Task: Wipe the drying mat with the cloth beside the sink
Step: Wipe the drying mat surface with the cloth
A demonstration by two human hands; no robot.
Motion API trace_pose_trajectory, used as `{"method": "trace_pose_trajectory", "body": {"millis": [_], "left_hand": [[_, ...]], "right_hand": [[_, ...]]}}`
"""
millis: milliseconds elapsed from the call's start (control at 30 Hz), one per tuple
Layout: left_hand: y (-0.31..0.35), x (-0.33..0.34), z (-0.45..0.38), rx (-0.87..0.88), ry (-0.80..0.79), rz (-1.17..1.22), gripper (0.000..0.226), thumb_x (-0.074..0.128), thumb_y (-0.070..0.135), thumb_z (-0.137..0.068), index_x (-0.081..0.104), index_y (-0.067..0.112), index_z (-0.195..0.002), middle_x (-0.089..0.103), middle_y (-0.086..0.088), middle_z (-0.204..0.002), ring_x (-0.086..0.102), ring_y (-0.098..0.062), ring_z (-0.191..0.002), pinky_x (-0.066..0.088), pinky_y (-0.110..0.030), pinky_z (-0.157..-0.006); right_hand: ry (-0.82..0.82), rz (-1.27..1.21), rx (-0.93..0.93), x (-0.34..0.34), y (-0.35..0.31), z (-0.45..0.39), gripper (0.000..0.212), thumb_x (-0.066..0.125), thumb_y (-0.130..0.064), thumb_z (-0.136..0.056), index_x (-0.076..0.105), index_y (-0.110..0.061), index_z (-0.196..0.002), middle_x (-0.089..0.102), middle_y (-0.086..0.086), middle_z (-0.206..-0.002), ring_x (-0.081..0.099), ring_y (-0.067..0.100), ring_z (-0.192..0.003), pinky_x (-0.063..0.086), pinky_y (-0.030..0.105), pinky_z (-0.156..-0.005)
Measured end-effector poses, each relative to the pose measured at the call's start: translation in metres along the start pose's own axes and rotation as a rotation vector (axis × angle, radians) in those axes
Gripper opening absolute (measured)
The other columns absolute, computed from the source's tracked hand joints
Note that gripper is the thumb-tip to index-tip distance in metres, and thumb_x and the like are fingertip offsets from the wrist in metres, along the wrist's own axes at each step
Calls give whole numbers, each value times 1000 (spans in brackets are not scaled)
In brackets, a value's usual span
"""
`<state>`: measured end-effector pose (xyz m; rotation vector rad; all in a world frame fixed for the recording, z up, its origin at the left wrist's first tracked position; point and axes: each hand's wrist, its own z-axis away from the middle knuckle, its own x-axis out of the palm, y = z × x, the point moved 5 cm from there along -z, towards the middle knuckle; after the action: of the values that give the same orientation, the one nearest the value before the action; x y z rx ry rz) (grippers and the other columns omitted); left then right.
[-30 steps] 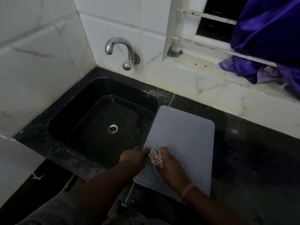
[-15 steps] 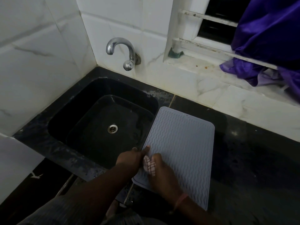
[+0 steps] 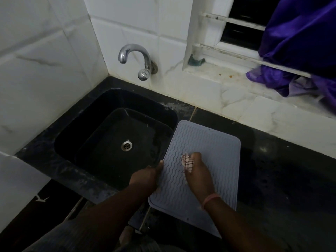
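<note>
A grey ribbed drying mat point(image 3: 214, 153) lies on the black counter just right of the sink. My right hand point(image 3: 198, 173) grips a small white cloth with a red check point(image 3: 187, 161) and presses it on the middle of the mat. Most of the cloth is hidden under my fingers. My left hand point(image 3: 147, 177) holds the mat's left edge, thumb on top of the mat, fingers curled under the rim over the sink.
The black sink point(image 3: 112, 142) with a steel drain point(image 3: 126, 145) sits left of the mat, a chrome tap point(image 3: 138, 60) on the wall behind. Dark counter point(image 3: 283, 179) stretches right. Purple fabric point(image 3: 300, 51) hangs at the window ledge, top right.
My right hand has slid the cloth away from the mat's left edge toward its middle and farther from me. My left hand keeps its hold on the edge.
</note>
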<state>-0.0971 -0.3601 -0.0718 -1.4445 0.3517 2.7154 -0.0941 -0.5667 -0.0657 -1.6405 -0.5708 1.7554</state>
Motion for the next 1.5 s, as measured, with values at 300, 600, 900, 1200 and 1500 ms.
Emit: {"method": "trace_pose_trajectory", "body": {"millis": [300, 600, 900, 1200, 1500], "left_hand": [[-2, -4, 5, -28, -144, -50, 125, 82, 37, -80, -18, 45, -155, 49, -17, -141, 57, -33, -122, 50, -46, -93], [4, -3, 9, -64, -131, -107, 130, 83, 39, -78, -22, 45, -153, 53, -13, -134, 61, -29, -115, 51, -43, -84], [7, -5, 8, -97, -135, -90, 130, 84, 40, -76, -19, 44, -154, 54, -13, -137, 61, -29, -116, 51, -43, -84], [18, -8, 11, -126, -119, -161, 124, 81, 36, -82, -19, 39, -156, 57, -11, -131, 63, -27, -108, 48, -40, -75], [24, -11, 14, -177, -119, -138, 127, 84, 31, -78, -16, 38, -157, 54, -11, -137, 61, -28, -115, 50, -43, -83]], "right_hand": [[-236, -55, -155, 40, -24, 59, 23, 49, -53, -103, 41, -33, -95, 66, -12, -88, 65, -2, -82, 55, 28, -72], [-45, 45, -89, -15, -2, -25, 22, 46, -53, -103, 41, -33, -110, 66, -6, -91, 68, 6, -79, 63, 39, -69], [-295, 24, -219, 36, -22, 78, 26, 43, -58, -102, 48, -32, -108, 67, -11, -105, 64, 3, -96, 53, 28, -85], [-210, -17, -226, -4, -1, 7, 17, 55, -49, -102, 46, -35, -102, 68, -8, -95, 68, 0, -85, 61, 37, -75], [-186, 21, -92, -2, 2, 7, 20, 56, -44, -101, 41, -37, -112, 66, -7, -97, 68, 8, -86, 62, 38, -75]]}}
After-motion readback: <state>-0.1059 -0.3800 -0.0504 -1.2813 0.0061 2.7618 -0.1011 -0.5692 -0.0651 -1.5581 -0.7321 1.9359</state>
